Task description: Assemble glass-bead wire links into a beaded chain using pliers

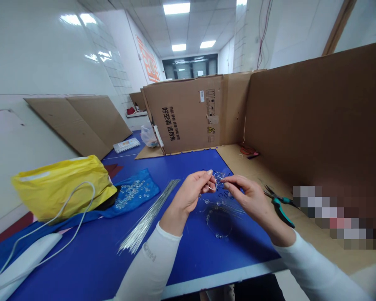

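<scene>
We saw a white-walled room with a tiled ceiling and bright rectangular ceiling lights [176, 8]. Brown printed cardboard panels [188, 113] stood at the far side and right of a flat blue tabletop [97, 255]. To the left lay a crumpled yellow plastic bag [65, 179], and beside it a blue cloth [152, 184] carried clear round beads [133, 192]. A bundle of straight silver wires [148, 217] lay between the cloth and our hands, and teal-and-black-handled pliers [282, 213] lay to the right.

Our left hand [188, 190] had its thumb and forefinger closed on a thin, curved silver wire [216, 182], held above the middle of the tabletop. Our right hand [249, 194] pinched its other side, thumb and forefinger nearly together. We judged the wire very light and springy, smooth enough to slip, and easily kinked by a hard squeeze. We thought it best gripped with fingertips close to the bend. A thin beaded ring [221, 236] lay nearer us.
</scene>
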`<action>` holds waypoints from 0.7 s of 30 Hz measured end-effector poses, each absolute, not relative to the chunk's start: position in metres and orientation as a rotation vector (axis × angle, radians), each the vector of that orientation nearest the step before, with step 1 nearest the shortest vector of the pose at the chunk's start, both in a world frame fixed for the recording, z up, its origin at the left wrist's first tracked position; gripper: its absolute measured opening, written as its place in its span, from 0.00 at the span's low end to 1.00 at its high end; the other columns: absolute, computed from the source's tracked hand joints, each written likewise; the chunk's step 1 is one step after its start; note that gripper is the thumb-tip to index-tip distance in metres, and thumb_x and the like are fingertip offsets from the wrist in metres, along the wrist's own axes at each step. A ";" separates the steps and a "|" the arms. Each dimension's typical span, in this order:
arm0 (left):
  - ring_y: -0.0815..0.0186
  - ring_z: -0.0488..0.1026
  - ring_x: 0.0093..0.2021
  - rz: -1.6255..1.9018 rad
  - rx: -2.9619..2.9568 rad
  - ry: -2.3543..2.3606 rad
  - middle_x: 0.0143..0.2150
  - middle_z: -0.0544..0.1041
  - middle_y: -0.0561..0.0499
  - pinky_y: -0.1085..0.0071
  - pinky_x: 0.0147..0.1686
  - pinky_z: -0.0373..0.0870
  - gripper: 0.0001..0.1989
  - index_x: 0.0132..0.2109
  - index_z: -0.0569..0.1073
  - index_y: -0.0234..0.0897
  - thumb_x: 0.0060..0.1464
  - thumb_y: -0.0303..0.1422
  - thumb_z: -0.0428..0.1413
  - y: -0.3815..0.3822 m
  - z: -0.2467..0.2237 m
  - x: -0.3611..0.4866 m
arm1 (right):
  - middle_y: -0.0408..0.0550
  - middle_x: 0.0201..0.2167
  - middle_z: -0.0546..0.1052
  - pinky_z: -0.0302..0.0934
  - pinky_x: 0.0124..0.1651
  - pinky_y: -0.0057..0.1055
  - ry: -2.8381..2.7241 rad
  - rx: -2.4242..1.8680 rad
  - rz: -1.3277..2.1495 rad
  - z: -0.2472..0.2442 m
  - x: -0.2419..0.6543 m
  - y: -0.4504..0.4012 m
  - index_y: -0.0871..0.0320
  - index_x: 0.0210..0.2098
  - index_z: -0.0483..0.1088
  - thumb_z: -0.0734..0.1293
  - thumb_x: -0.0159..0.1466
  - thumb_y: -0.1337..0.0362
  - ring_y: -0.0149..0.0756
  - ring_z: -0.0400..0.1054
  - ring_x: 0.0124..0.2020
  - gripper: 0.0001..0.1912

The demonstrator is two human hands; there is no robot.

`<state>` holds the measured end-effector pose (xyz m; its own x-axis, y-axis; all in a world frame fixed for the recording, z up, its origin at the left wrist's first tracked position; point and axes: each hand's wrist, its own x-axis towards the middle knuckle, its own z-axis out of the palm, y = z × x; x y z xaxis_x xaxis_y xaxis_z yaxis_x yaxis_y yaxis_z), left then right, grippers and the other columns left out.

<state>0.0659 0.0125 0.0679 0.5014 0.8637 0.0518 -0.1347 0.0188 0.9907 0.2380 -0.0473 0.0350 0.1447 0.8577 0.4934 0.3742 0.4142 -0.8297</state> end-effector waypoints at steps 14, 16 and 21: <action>0.73 0.70 0.28 0.962 1.318 0.842 0.49 0.80 0.41 0.67 0.40 0.71 0.14 0.51 0.75 0.32 0.58 0.28 0.55 0.023 0.070 0.056 | 0.40 0.22 0.70 0.51 0.26 0.27 -0.711 -0.852 1.276 0.010 0.227 -0.016 0.60 0.32 0.79 0.80 0.46 0.53 0.26 0.57 0.23 0.21; 0.70 0.74 0.33 0.926 1.336 0.817 0.49 0.80 0.41 0.67 0.42 0.70 0.15 0.51 0.75 0.32 0.56 0.25 0.55 0.027 0.070 0.051 | 0.40 0.22 0.70 0.51 0.26 0.27 -0.735 -0.876 1.247 0.005 0.228 -0.014 0.60 0.32 0.78 0.79 0.47 0.52 0.26 0.57 0.23 0.20; 0.70 0.74 0.33 0.917 1.392 0.756 0.46 0.80 0.43 0.67 0.42 0.69 0.17 0.51 0.75 0.31 0.52 0.23 0.58 0.032 0.067 0.047 | 0.43 0.22 0.74 0.52 0.29 0.30 -0.948 -1.008 1.036 0.000 0.229 -0.010 0.59 0.32 0.79 0.74 0.53 0.53 0.29 0.60 0.24 0.15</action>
